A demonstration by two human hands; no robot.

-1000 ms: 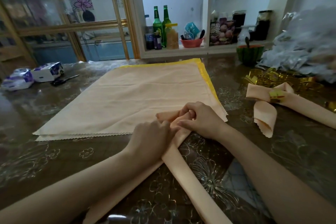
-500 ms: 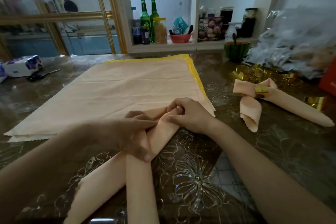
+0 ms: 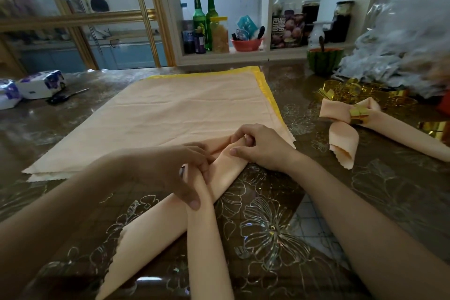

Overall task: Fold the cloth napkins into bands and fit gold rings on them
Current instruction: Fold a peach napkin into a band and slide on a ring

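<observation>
head view showed the napkin band (image 3: 226, 173) bent into a v on the table, at the near edge of the flat stack (image 3: 182, 114). left hand (image 3: 175, 173) gripped one leg and right hand (image 3: 263, 147) pinched the bend. judged step: doubling the band. next, one of the gold rings (image 3: 350, 91) heaped at right would need sliding over that bend.

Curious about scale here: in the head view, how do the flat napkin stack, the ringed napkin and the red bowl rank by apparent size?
1. flat napkin stack
2. ringed napkin
3. red bowl, though it sits farther back, so its true size is unsure.
</observation>
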